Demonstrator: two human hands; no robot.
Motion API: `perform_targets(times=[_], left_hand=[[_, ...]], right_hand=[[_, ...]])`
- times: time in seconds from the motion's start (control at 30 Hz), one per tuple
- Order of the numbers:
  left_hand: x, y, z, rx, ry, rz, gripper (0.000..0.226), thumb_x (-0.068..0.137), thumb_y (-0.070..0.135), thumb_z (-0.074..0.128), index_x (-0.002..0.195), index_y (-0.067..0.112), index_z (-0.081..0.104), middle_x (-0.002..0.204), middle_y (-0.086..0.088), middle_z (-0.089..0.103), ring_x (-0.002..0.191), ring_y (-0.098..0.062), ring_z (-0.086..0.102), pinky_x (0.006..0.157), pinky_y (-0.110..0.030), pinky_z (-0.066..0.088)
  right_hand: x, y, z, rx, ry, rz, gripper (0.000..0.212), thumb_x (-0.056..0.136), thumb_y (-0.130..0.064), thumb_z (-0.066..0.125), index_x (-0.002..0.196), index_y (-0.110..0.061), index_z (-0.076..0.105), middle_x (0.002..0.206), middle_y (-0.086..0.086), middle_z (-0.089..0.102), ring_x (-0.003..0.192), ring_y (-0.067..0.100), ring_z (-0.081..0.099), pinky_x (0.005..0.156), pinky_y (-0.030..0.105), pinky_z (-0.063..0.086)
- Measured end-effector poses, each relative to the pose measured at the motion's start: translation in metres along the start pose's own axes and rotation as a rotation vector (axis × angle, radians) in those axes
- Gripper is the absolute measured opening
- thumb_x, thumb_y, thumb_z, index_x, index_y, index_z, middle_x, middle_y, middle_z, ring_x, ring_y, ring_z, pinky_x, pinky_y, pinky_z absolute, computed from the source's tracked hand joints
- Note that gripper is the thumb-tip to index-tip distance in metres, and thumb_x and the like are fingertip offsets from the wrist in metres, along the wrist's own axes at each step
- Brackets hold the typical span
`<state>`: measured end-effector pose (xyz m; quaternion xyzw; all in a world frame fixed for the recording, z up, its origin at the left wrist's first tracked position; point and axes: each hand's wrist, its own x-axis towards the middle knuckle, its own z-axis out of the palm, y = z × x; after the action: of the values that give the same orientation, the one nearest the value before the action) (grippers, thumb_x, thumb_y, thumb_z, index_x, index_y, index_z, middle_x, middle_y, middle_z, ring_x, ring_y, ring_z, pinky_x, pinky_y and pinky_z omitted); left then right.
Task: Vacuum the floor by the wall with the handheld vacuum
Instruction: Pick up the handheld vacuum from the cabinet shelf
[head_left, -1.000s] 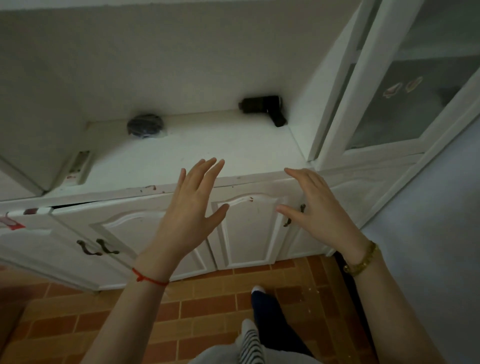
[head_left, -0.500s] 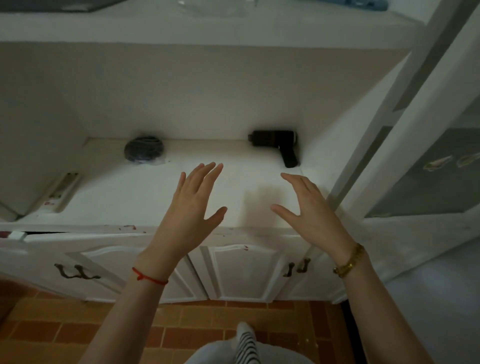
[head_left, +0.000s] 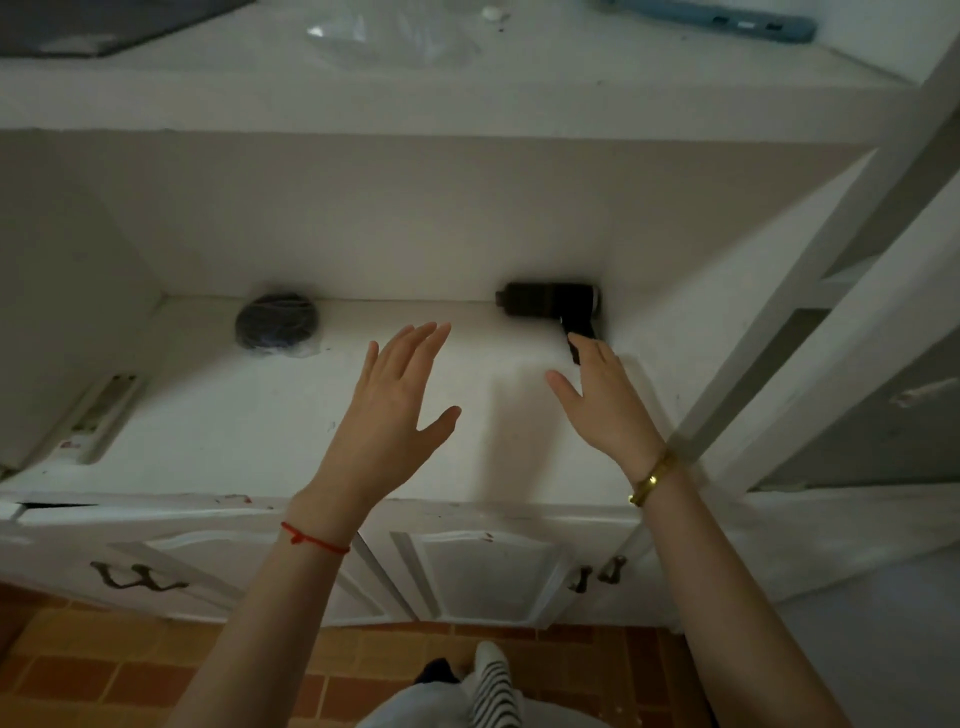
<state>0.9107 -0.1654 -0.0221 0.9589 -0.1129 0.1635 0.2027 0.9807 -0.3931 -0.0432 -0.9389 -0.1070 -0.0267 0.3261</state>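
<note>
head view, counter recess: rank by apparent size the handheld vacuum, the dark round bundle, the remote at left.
1. Remote, longest as it looks, though it lies nearer the camera, so unsure.
2. Handheld vacuum, its handle partly behind the right hand.
3. Dark round bundle, close to the vacuum; a near tie.

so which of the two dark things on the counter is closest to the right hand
The handheld vacuum at the back right corner; the right hand has fingertips right by its grip. The round dark bundle lies far left, beyond the left hand.
</note>
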Motion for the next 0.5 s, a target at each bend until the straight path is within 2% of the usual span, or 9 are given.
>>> perform_targets(times=[0.13,0.23,0.5], left_hand=[[0.014,-0.008,0.004,-0.003,0.001,-0.001,0.074,0.091,0.030,0.065,0.153,0.015,0.027,0.156,-0.007,0.034,0.147,-0.025,0.027,0.122,-0.049,0.013],[0.021,-0.014,0.009,-0.009,-0.009,0.005,0.074,0.091,0.030,0.064,0.153,0.015,0.027,0.156,-0.006,0.034,0.146,-0.023,0.028,0.122,-0.048,0.014],[0.030,-0.025,0.023,-0.049,-0.046,0.016,0.073,0.092,0.031,0.063,0.153,0.017,0.026,0.157,-0.004,0.033,0.146,-0.022,0.028,0.122,-0.049,0.016]], right_hand=[[0.048,0.010,0.010,-0.028,0.057,0.121,0.060,0.100,-0.026,0.046,0.149,0.000,0.024,0.152,0.019,0.030,0.140,0.031,0.030,0.111,0.032,0.025],[0.079,0.025,0.022,-0.104,0.080,0.215,0.057,0.099,-0.024,0.046,0.146,0.004,0.028,0.148,0.024,0.036,0.135,0.035,0.036,0.107,0.035,0.030],[0.125,0.055,0.046,-0.148,0.025,0.361,0.053,0.095,-0.022,0.053,0.135,0.010,0.037,0.136,0.029,0.045,0.123,0.041,0.048,0.098,0.038,0.041]])
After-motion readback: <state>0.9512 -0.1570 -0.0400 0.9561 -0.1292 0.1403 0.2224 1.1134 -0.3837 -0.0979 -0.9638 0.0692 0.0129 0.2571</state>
